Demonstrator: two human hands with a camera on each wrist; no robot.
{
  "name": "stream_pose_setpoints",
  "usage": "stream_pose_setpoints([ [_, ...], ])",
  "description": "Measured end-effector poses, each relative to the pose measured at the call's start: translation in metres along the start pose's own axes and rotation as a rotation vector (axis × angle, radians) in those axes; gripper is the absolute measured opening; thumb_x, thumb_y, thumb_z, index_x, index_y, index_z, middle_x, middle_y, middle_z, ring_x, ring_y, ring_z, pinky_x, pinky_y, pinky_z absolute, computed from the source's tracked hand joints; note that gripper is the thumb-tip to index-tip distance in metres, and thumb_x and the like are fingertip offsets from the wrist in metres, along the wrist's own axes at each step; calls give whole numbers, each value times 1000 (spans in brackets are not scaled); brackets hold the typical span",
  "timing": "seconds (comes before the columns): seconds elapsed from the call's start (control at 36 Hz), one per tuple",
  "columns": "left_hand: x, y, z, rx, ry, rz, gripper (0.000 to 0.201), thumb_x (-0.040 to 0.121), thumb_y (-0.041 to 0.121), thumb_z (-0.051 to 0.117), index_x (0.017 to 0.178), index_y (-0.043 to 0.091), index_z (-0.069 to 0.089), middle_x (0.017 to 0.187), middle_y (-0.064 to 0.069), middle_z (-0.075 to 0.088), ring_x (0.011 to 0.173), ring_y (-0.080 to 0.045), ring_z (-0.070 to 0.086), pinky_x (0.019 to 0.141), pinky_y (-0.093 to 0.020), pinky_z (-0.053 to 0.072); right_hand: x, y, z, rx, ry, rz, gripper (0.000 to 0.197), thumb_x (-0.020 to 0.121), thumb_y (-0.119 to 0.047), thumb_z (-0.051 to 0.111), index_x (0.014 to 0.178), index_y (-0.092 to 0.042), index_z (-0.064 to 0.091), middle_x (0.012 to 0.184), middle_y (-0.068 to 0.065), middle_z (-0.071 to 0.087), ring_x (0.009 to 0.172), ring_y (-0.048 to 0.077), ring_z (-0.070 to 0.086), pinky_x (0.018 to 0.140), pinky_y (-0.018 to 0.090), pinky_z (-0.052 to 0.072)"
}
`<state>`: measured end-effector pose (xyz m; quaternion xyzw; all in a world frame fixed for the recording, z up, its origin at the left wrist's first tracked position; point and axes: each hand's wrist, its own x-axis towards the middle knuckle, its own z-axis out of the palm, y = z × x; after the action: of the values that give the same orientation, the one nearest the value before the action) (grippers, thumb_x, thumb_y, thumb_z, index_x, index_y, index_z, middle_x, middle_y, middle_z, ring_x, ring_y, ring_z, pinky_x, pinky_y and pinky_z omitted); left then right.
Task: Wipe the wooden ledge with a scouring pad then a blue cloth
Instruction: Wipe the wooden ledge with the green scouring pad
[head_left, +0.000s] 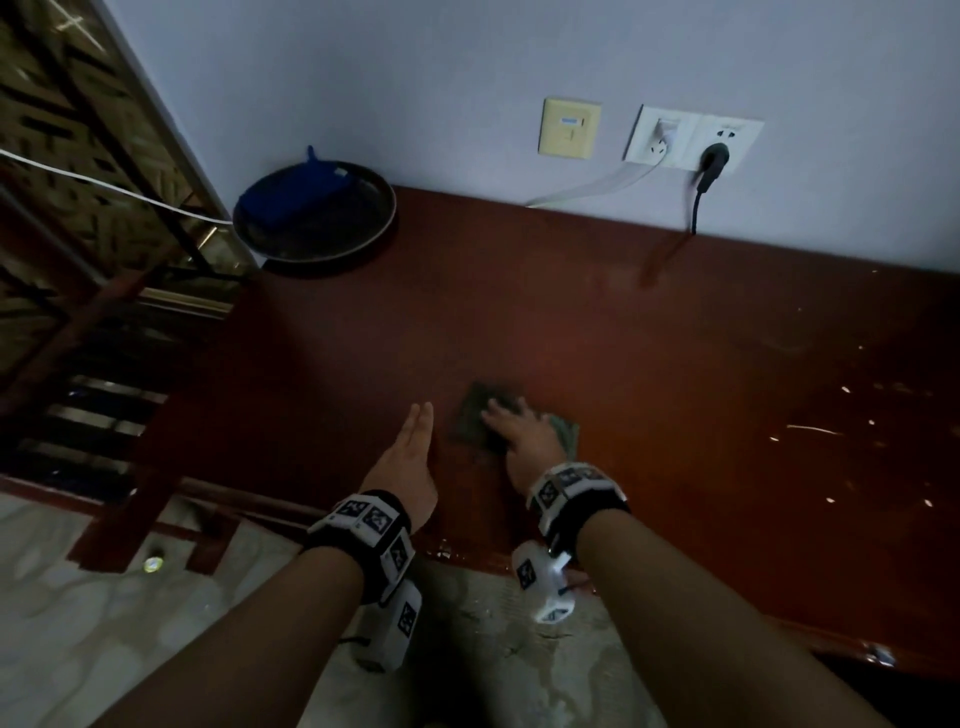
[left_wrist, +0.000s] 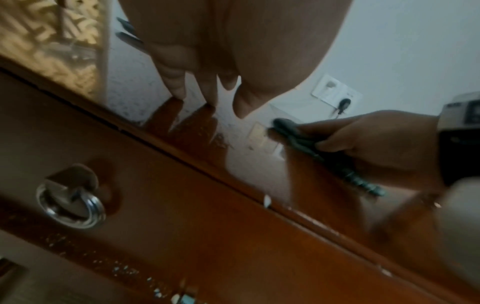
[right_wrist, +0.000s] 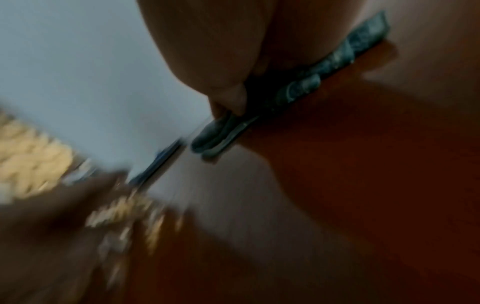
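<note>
Blue cloth (head_left: 298, 195) held in round dark tray (head_left: 363, 244) | dark green scouring pad (head_left: 475, 421) pressed flat on wooden ledge (head_left: 675, 364) under right hand (head_left: 524, 428), fingers (head_left: 493, 410) spread | left hand (head_left: 410, 457) fingers straight, together, nothing held

Reddish-brown wooden ledge (head_left: 649, 332): lacquered, glossy; it mirrors the wall, with pale chips and scratches in the finish toward the right. Dark green scouring pad (head_left: 480, 415): coarse, fibrous, matt, edges frayed. Folded blue cloth (head_left: 298, 195): soft, matt fabric. Round dark tray (head_left: 363, 239): smooth rim, slight sheen; material unclear. Round silver ring pull (left_wrist: 71, 197): polished metal. White wall socket plate (head_left: 693, 137): smooth plastic. Pale wall (head_left: 415, 78): matt paint.
</note>
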<state>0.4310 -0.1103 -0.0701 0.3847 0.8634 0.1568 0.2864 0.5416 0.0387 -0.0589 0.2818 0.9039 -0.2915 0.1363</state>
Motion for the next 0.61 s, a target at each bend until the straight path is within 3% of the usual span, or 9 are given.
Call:
stream_pose_setpoints([
  [0.11,2,0,-4,-12,18,-2,85,95,-4,36,153,34,-13,162,11,-11,141,-21,31,95,-30,43,-15,-9,17,-21,-134,-308,66,86,5,51,144,-23,36,156,-9,21,146,18,0,117,46,-1],
  [0.19,2,4,-4,-13,8,0,82,97,-1,36,153,36,-11,162,10,-10,144,-21,26,98,-29,41,-34,6,25,-5,-227,-409,74,78,17,52,141,-21,44,154,-9,27,144,8,1,115,34,-8],
  [0.31,4,8,-1,14,-28,-12,80,97,1,37,154,37,-6,163,8,-4,144,-22,26,105,-30,36,-58,34,34,28,-335,-514,58,82,8,58,134,-18,53,149,-6,37,142,3,5,115,28,-5],
  [0.36,4,10,0,59,-49,-24,79,96,1,36,154,35,-4,164,6,-3,144,-23,25,111,-32,33,-69,49,31,105,-367,-447,52,82,9,59,129,-14,58,146,-2,43,138,-2,11,117,25,3],
  [0.44,3,17,6,136,-91,2,74,97,2,34,155,32,-2,164,2,-3,148,-26,15,119,-34,20,-85,63,12,364,-178,-177,56,79,27,45,118,-8,66,140,-1,49,130,-4,28,109,18,30],
  [0.5,2,21,12,203,-130,0,69,101,10,34,155,34,-2,164,4,-4,149,-30,7,121,-37,14,-90,74,-3,677,43,-23,43,82,26,42,104,2,70,130,4,54,122,11,45,89,13,47],
  [0.53,2,23,15,238,-144,-3,66,102,17,35,154,36,-1,163,5,-4,149,-32,4,121,-40,14,-93,79,-14,740,151,31,38,82,24,42,95,4,72,124,9,57,116,20,53,82,18,53],
  [0.56,2,26,18,277,-160,-7,64,103,24,37,154,38,1,163,6,-5,149,-34,1,121,-45,14,-95,89,-23,809,264,99,39,82,25,40,90,5,73,119,11,59,111,25,57,82,22,55],
  [0.61,-2,32,22,329,-204,-23,62,102,36,40,153,41,6,163,9,-9,148,-36,-6,120,-51,13,-98,100,-39,1082,363,243,42,84,26,38,106,7,68,121,12,58,106,16,61,86,16,50],
])
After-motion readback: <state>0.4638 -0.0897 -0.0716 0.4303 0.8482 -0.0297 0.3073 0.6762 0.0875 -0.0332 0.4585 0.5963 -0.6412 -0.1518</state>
